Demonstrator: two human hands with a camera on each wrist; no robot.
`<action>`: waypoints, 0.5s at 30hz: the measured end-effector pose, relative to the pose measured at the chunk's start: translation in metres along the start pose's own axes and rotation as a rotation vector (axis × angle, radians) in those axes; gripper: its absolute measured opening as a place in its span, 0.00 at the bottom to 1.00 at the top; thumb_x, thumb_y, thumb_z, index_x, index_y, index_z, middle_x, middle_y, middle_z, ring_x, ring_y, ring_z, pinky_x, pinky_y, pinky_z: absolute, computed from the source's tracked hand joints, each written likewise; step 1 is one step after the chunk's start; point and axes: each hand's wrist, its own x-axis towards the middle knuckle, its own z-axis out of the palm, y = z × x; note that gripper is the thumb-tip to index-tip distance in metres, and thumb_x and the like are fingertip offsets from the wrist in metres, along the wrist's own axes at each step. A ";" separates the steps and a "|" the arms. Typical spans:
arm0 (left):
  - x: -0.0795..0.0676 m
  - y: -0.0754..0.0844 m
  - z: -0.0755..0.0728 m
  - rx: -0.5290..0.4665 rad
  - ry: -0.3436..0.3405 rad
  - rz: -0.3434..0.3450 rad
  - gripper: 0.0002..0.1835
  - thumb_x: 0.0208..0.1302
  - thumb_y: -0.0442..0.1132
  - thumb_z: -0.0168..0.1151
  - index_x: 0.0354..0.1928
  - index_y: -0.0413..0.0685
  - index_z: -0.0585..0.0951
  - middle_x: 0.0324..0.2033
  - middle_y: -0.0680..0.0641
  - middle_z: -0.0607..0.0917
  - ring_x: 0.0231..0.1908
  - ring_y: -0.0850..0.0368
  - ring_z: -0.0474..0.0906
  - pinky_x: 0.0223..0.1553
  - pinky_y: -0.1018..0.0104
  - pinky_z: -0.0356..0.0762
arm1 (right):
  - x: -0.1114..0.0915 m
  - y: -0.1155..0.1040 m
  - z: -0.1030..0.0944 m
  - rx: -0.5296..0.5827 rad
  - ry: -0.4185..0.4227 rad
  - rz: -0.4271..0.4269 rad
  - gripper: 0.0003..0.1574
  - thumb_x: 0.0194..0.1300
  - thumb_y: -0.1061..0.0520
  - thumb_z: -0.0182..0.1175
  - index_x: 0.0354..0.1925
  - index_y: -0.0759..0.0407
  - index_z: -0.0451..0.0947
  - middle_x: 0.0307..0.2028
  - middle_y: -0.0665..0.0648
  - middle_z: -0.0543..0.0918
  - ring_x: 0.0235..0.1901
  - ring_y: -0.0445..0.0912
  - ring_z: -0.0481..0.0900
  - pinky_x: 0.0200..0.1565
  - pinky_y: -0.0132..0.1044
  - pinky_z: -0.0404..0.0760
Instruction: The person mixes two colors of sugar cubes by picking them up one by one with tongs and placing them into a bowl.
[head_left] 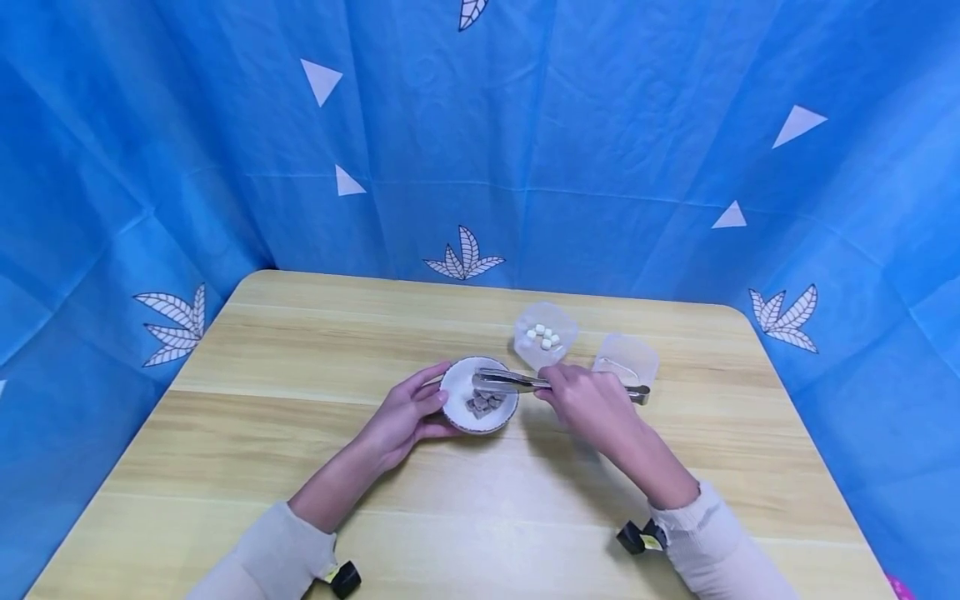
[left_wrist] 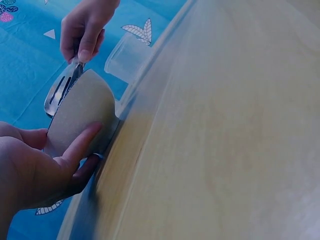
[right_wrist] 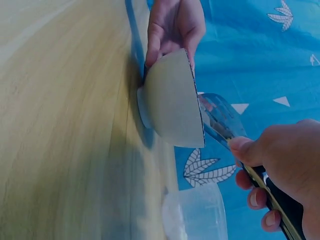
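Note:
A white bowl (head_left: 458,398) with a dark rim holds several small greyish-brown chunks (head_left: 483,406). My left hand (head_left: 401,419) grips it from the left, thumb by the rim and fingers along the outer side, as the left wrist view also shows. From the right, my right hand (head_left: 596,408) grips metal tongs (head_left: 517,382) around their middle. Their slotted heads (left_wrist: 56,95) reach over the bowl's mouth, just above the chunks. In the right wrist view the bowl's wall (right_wrist: 172,102) hides its contents; I cannot tell whether the tongs pinch a chunk.
Behind the bowl, to its right, stands a clear plastic container (head_left: 564,319) with several white cubes (head_left: 546,336). Another clear container (head_left: 643,358) stands right of it, partly behind my right hand. A blue curtain (head_left: 525,150) hangs behind the wooden table (head_left: 315,333).

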 end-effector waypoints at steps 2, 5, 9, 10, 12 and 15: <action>0.000 0.000 0.001 -0.002 0.000 -0.006 0.32 0.78 0.29 0.49 0.80 0.53 0.61 0.75 0.32 0.65 0.58 0.43 0.83 0.58 0.43 0.86 | -0.001 -0.001 0.000 -0.007 0.003 0.001 0.12 0.69 0.47 0.68 0.40 0.54 0.82 0.24 0.48 0.84 0.20 0.42 0.77 0.12 0.28 0.57; 0.000 0.000 0.002 -0.004 0.001 -0.008 0.32 0.78 0.29 0.50 0.80 0.52 0.61 0.75 0.33 0.65 0.59 0.43 0.82 0.58 0.43 0.86 | -0.001 -0.001 0.000 -0.014 0.011 0.004 0.13 0.70 0.47 0.68 0.41 0.55 0.82 0.24 0.49 0.84 0.19 0.42 0.77 0.12 0.28 0.57; -0.001 0.001 0.002 -0.005 0.001 -0.002 0.32 0.78 0.29 0.50 0.80 0.52 0.61 0.76 0.32 0.65 0.59 0.43 0.83 0.58 0.43 0.86 | -0.001 -0.001 0.000 -0.019 0.015 0.004 0.14 0.70 0.46 0.68 0.41 0.55 0.82 0.25 0.49 0.85 0.20 0.42 0.78 0.12 0.29 0.57; -0.001 0.001 0.002 -0.004 -0.001 0.000 0.32 0.78 0.29 0.50 0.80 0.52 0.60 0.76 0.32 0.65 0.59 0.43 0.83 0.58 0.43 0.86 | -0.001 -0.001 0.000 -0.019 0.014 0.004 0.13 0.70 0.46 0.68 0.41 0.55 0.82 0.25 0.49 0.85 0.20 0.42 0.78 0.12 0.29 0.57; -0.001 0.001 0.001 -0.003 -0.007 0.002 0.32 0.78 0.29 0.49 0.81 0.52 0.60 0.76 0.32 0.64 0.58 0.42 0.83 0.58 0.42 0.86 | -0.001 -0.001 0.000 -0.016 0.010 0.004 0.13 0.70 0.46 0.67 0.41 0.55 0.82 0.25 0.49 0.85 0.20 0.42 0.79 0.12 0.29 0.57; -0.001 0.000 0.000 -0.004 -0.009 0.003 0.32 0.78 0.29 0.49 0.81 0.51 0.60 0.76 0.31 0.64 0.58 0.42 0.83 0.58 0.42 0.86 | 0.000 0.000 0.000 -0.012 0.007 0.001 0.13 0.70 0.46 0.68 0.41 0.55 0.83 0.26 0.49 0.85 0.21 0.43 0.79 0.12 0.29 0.58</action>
